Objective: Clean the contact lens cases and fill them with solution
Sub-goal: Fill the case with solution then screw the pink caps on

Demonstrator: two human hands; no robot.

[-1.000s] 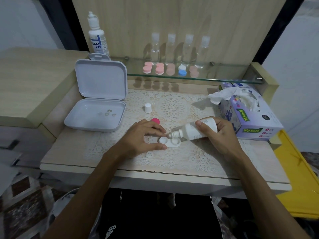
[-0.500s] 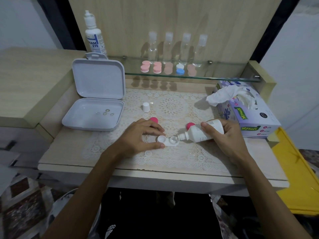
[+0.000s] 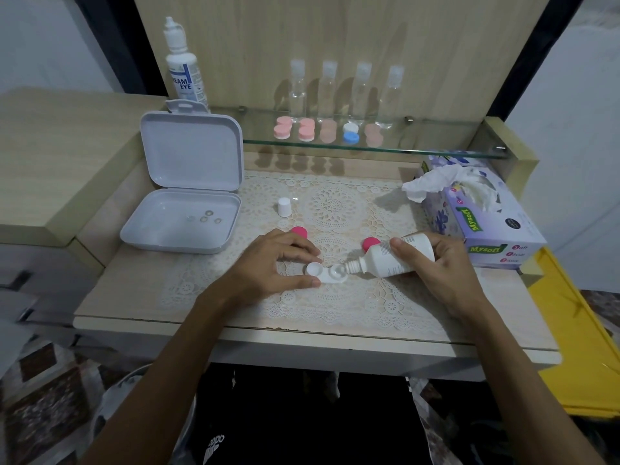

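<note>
Your right hand [image 3: 443, 263] has drawn the white plastic solution bottle [image 3: 392, 260] rightward; gripped, it lies left-right, nozzle pointing left over the white two-well lens case's [image 3: 327, 275] right well, which your left hand [image 3: 268, 263] pinches mid-table.

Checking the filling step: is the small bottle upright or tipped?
Tipped: the small bottle lies nearly sideways in the right hand, nozzle over the lens case.

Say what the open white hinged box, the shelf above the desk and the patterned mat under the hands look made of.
Open white hinged box: probably moulded plastic, smooth satin finish, with rounded corners and an even colour.
Clear shelf: looks like glass, glossy; the wall shows through it and the cases on it cast shadows below.
Cream lace-patterned mat: openwork pattern; whether cloth or vinyl cannot be told.
</note>
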